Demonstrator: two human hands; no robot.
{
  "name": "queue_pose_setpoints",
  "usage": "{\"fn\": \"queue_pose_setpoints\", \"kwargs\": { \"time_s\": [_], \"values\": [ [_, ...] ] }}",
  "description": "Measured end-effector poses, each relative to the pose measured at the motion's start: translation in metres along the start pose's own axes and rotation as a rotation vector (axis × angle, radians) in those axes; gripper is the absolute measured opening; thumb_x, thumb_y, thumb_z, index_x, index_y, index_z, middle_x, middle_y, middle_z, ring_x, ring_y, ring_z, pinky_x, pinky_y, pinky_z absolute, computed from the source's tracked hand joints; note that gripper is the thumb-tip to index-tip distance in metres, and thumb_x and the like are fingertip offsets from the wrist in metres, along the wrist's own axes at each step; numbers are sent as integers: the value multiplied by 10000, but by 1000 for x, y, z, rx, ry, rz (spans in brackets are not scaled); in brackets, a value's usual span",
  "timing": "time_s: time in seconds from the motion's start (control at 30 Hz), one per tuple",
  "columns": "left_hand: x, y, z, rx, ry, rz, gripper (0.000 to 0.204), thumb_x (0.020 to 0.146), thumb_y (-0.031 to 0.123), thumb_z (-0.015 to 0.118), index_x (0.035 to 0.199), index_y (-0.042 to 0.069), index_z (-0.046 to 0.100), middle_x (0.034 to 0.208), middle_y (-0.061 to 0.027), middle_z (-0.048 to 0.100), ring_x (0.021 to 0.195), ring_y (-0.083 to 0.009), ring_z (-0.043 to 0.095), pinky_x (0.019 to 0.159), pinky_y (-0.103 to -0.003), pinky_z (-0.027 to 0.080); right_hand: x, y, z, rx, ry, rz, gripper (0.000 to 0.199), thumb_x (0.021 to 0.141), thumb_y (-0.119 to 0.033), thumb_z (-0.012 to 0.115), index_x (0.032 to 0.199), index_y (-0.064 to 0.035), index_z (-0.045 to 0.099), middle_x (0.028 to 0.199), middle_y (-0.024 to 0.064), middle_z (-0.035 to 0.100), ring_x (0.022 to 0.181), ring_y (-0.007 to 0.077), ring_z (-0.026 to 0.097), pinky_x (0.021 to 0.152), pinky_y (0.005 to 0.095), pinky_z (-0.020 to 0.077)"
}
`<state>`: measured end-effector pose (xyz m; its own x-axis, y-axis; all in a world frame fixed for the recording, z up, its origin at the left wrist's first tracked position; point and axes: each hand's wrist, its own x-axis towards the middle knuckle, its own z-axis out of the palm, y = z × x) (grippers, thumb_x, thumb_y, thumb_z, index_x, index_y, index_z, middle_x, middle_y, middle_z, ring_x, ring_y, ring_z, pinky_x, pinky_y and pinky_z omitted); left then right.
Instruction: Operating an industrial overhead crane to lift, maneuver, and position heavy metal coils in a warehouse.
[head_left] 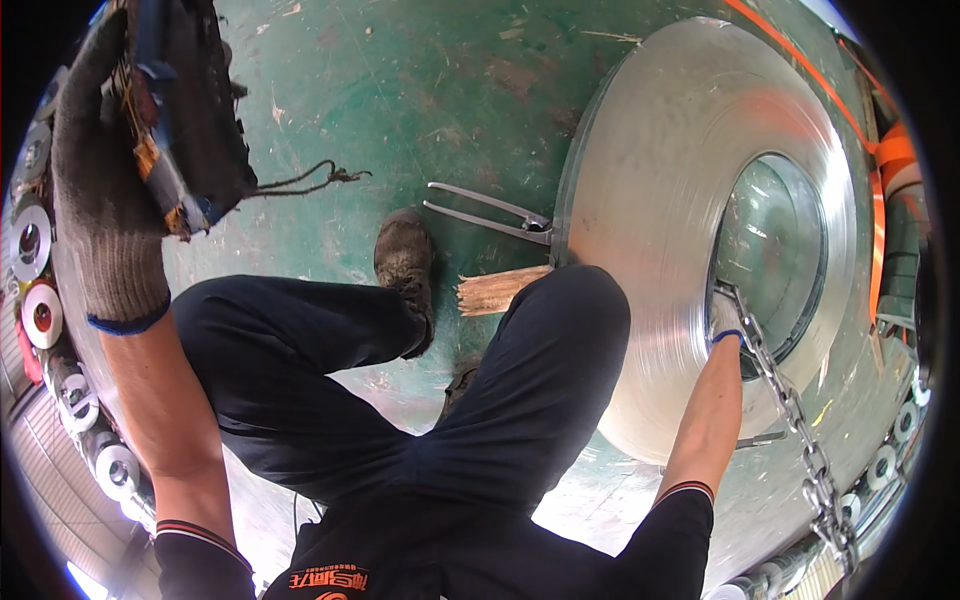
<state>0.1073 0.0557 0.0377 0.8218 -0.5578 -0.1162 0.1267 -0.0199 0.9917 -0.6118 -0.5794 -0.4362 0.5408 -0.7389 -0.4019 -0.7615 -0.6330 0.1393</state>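
At the upper left my left hand (95, 190), in a grey knit glove with a blue hem, is closed on a dark, ragged pad (195, 110). The pad has frayed, torn edges, and a thin looped cord (310, 182) trails from its lower end. On the right a large coil of shiny metal strip (650, 170) rests tilted. My right hand (727, 322), also gloved, reaches into the coil's central opening beside a steel chain (788, 405). The coil hides its fingers. The chain runs from the opening toward the lower right.
Metal pliers-like handles (490, 208) and a split wooden block (495, 291) lie against the coil's left edge. An orange strap (815, 75) runs past its far right side. Rows of smaller coils (32, 240) line the left rim. Green worn floor (330, 90) surrounds my shoes (404, 255).
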Motion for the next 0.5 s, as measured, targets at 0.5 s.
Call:
{"fn": "queue_pose_setpoints", "kwargs": {
  "time_s": [0.5],
  "values": [
    [22,8,41,-105,-168,-161,555,1055,388,514,1484,36,498,1188,-60,691,1009,-185,690,820,-294,572,-231,-298,-210,352,513,225,627,918,-387,698,1465,-127,535,1508,147,518,1416,353,450,1158,481,381]
  ]
}}
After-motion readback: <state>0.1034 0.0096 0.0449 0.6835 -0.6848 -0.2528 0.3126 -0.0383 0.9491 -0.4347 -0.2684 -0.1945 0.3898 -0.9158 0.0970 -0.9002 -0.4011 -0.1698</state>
